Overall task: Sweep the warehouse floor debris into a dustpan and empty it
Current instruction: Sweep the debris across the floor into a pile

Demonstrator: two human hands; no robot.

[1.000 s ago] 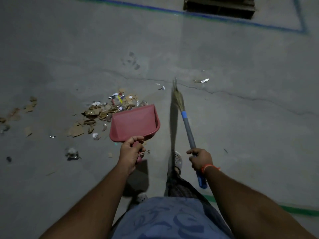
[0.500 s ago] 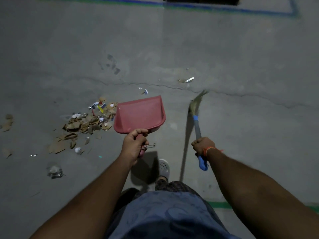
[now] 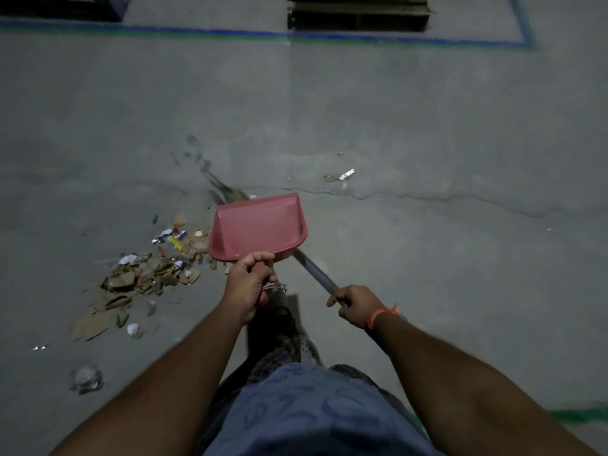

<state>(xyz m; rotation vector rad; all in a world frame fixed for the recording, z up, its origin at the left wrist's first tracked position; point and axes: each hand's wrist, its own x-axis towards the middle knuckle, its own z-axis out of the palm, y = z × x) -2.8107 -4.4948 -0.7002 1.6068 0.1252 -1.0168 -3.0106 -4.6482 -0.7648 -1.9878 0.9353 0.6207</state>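
Observation:
My left hand (image 3: 249,284) grips the handle of a red dustpan (image 3: 260,227), held above the floor with its empty scoop facing away from me. My right hand (image 3: 357,304) grips the grey broom handle (image 3: 314,271), which runs up-left behind the dustpan. The blurred bristles (image 3: 230,191) show just past the pan's far left corner. A pile of cardboard scraps, paper and foil bits (image 3: 154,271) lies on the concrete to the left of the dustpan.
A foil scrap (image 3: 346,175) lies beyond a floor crack on the right. Crumpled litter (image 3: 86,378) sits at lower left. Blue floor tape (image 3: 230,31) runs across the top, with a dark pallet (image 3: 358,13) behind it. Green tape (image 3: 579,414) marks the floor at lower right.
The broom has swung from the right of the dustpan to the left, its head now behind the pan. The view has shifted so the pile sits closer to centre.

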